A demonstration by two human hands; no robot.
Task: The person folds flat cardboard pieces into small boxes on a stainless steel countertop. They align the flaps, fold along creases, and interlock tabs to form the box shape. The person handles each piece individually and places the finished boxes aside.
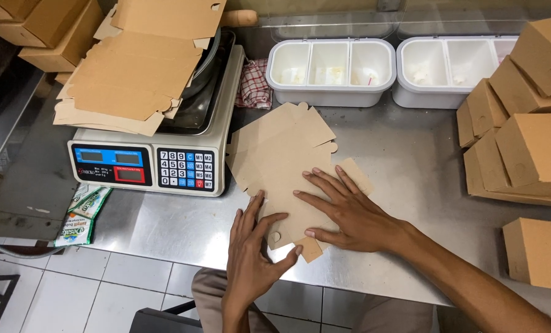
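2 bare hands press on 1 flat die-cut cardboard blank (pixel 281 163) lying on the steel worktop (pixel 405 154), just right of the digital scale (pixel 149 163) and in front of the white divided tubs (pixel 331 95). The right hand (pixel 349 213) lies palm down, fingers spread, pinning the middle of the blank; nothing is gripped, it's just flat pressure. The left hand (pixel 254 246) sits at the blank's near edge w/ fingers flat and thumb hooked toward a small tab (pixel 309 248), loosely open, not clamped on anything as far as I can tell. Risk, as I judge it: the near corner overhangs the worktop edge, so uneven pressure could crease the blank off its score lines or bend that tab; smooth steel gives little friction, so the sheet could also skid toward the scale. Materials: the blank is matte brown kraft board, thin, w/ scalloped notches and rounded flaps; more blanks (pixel 133 80) sit piled on the scale's pan. Approx 8 folded brown boxes (pixel 528 148) stack at right, plain and sharp-cornered. The worktop is brushed, reflective, faintly scuffed. The tubs are glossy plastic w/ 3 compartments each. A red-checked cloth (pixel 254 83) lies between scale and tubs; green sachets (pixel 84 213) lie near the left edge.
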